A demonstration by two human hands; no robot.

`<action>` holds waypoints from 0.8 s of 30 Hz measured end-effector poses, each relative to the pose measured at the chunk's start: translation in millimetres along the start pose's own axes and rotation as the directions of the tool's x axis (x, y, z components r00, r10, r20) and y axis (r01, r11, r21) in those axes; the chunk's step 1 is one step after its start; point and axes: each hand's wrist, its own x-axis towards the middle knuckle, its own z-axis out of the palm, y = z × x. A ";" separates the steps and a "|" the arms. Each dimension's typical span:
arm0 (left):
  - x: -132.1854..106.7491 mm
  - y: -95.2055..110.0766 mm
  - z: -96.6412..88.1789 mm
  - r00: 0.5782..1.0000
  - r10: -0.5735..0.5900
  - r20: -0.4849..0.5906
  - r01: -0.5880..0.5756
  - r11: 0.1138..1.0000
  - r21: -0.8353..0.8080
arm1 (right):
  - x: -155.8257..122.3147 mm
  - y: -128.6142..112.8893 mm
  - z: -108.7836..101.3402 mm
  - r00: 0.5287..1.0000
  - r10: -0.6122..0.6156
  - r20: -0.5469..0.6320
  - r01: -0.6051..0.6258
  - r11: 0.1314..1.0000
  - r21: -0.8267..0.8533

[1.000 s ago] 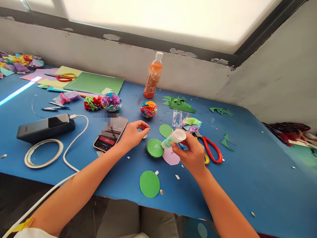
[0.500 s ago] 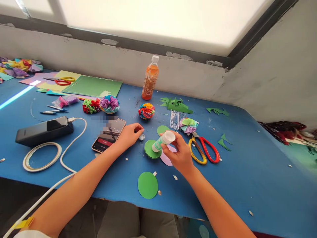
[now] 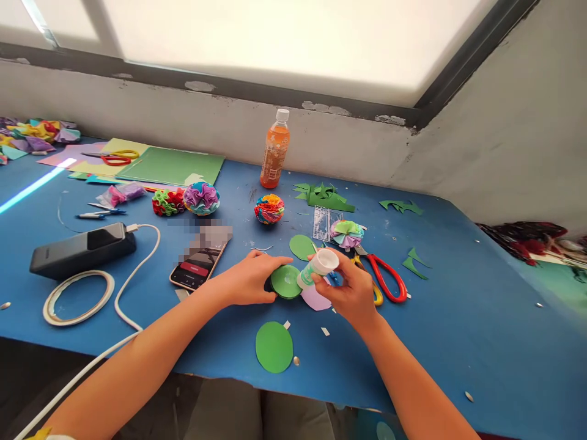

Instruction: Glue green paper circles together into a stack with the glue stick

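My left hand (image 3: 250, 278) has its thumb and fingers around the left edge of a round green paper disc (image 3: 284, 282), which seems raised on something dark beneath. In my right hand (image 3: 352, 287) is a white and green glue stick (image 3: 315, 270), tilted with its lower end at the disc's right edge. Partly under the glue stick and my right hand lies a lilac paper circle (image 3: 316, 300). One green paper circle (image 3: 274, 347) lies nearer the table's front edge, another green circle (image 3: 301, 247) just behind the disc.
Red and yellow scissors (image 3: 389, 280) lie beside my right hand. A phone (image 3: 199, 263), a black power bank (image 3: 82, 247) with white cable and a tape roll (image 3: 79, 298) are on the left. Behind stand a drink bottle (image 3: 275, 150) and ruffled paper balls (image 3: 269, 209).
My left hand has moved right from beside the phone and taken hold of the green disc. My right hand has shifted the glue stick slightly right, from the disc's middle to its edge.
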 end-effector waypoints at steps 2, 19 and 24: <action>2.4 1.7 3.1 1.000 -0.005 0.004 0.005 0.999 0.049 | 1.0 -2.5 1.4 0.996 0.031 -0.082 -0.027 0.998 0.059; 4.1 10.4 17.2 0.999 -0.045 -0.026 0.047 0.994 0.103 | -5.1 -3.1 2.0 0.979 -0.199 0.044 0.204 0.948 -0.244; 4.9 11.8 27.4 0.993 -0.084 -0.080 0.095 0.985 0.146 | -3.7 -5.6 -7.9 0.993 -0.113 0.021 0.115 0.978 -0.175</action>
